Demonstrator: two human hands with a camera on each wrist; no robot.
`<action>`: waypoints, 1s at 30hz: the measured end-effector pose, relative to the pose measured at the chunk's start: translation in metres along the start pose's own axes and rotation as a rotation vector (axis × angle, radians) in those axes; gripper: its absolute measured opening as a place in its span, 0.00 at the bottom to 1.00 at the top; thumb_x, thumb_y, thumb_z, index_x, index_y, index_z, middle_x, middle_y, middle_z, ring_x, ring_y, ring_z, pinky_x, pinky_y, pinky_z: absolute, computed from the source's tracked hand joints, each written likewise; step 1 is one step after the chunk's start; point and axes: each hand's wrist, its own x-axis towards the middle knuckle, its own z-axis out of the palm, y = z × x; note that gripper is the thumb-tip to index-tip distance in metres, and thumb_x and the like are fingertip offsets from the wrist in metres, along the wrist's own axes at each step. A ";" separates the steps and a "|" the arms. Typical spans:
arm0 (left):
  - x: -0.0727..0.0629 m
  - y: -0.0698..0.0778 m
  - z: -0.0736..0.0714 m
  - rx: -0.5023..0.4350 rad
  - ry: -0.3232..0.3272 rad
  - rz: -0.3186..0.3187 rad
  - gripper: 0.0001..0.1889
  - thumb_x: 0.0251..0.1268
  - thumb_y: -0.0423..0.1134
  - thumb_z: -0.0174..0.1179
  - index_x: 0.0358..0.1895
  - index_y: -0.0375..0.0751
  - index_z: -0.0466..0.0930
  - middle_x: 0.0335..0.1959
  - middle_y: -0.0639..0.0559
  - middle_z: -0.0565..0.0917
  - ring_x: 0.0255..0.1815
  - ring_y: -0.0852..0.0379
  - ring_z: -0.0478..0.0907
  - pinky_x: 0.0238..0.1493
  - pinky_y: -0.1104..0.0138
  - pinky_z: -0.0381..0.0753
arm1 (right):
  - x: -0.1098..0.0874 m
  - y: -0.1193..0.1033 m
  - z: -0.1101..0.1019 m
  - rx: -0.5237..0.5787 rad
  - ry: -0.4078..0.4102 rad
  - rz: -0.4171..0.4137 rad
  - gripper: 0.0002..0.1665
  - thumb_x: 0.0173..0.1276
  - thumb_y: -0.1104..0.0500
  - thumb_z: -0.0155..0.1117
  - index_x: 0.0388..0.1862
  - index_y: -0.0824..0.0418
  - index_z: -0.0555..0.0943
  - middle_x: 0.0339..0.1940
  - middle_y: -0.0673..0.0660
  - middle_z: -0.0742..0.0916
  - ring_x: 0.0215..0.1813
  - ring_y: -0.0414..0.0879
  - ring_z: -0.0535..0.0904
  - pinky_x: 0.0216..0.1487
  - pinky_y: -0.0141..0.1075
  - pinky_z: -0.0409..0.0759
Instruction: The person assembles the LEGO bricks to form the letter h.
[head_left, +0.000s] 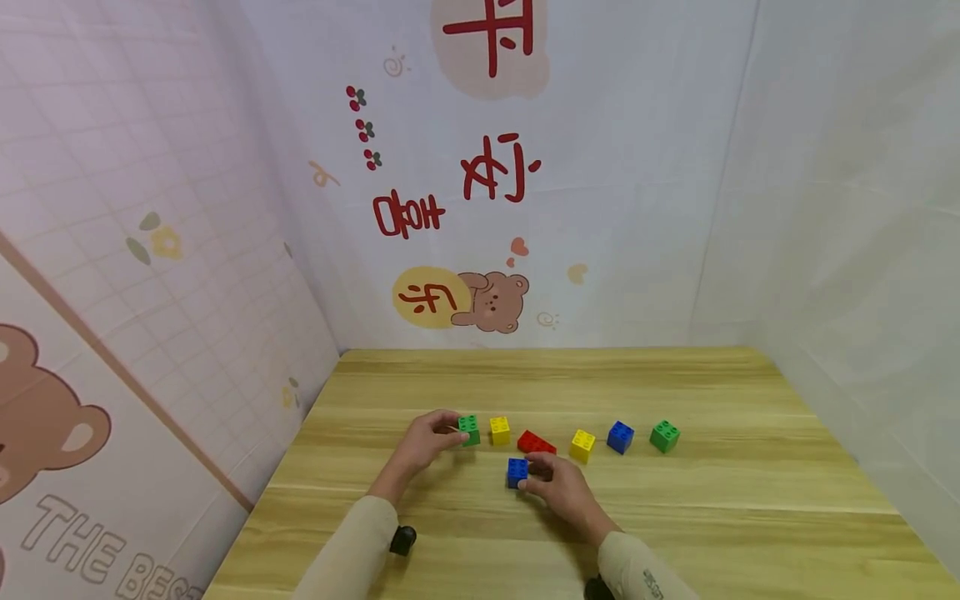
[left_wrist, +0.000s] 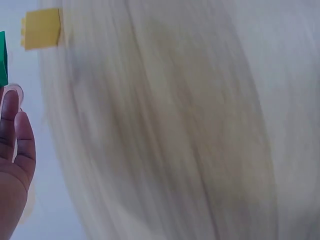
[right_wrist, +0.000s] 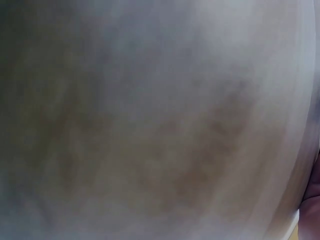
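My left hand (head_left: 429, 437) pinches a green building block (head_left: 468, 430) between thumb and fingers, studs showing. At the left edge of the left wrist view, part of that green block (left_wrist: 3, 60) appears above the fingers (left_wrist: 24, 137). Nearer to me, my right hand (head_left: 558, 486) grips a blue building block (head_left: 517, 472) from its right side. Only a sliver of the right hand (right_wrist: 310, 212) enters the right wrist view, and its block is out of sight there. Just behind the blue block lies a longer red block (head_left: 536, 443), partly overlapped by the right fingers.
A yellow block (head_left: 499, 431) sits right of the green one. Farther right stand another yellow block (head_left: 582, 446), a second blue block (head_left: 620, 437) and a second green block (head_left: 665, 436). The wooden table (head_left: 720, 533) meets printed white cloth (head_left: 637, 167) at back and sides.
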 end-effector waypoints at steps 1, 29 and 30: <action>0.000 0.002 0.002 -0.011 -0.006 0.003 0.19 0.64 0.42 0.68 0.56 0.39 0.81 0.46 0.47 0.83 0.46 0.52 0.79 0.51 0.48 0.80 | 0.000 0.001 0.000 0.002 0.000 -0.009 0.29 0.62 0.54 0.74 0.59 0.66 0.80 0.49 0.58 0.86 0.48 0.51 0.82 0.51 0.47 0.81; -0.008 0.019 0.054 0.102 -0.156 0.087 0.16 0.65 0.44 0.68 0.53 0.44 0.84 0.44 0.53 0.84 0.48 0.51 0.78 0.48 0.56 0.79 | -0.005 -0.001 -0.001 0.021 -0.038 -0.040 0.26 0.66 0.53 0.71 0.59 0.64 0.81 0.52 0.60 0.86 0.54 0.55 0.82 0.57 0.53 0.78; -0.009 0.019 0.055 0.103 -0.159 0.084 0.16 0.65 0.44 0.68 0.53 0.45 0.84 0.44 0.53 0.84 0.48 0.51 0.78 0.47 0.57 0.79 | -0.005 0.000 -0.001 0.019 -0.035 -0.043 0.26 0.66 0.53 0.71 0.59 0.64 0.81 0.52 0.60 0.86 0.54 0.55 0.82 0.57 0.53 0.78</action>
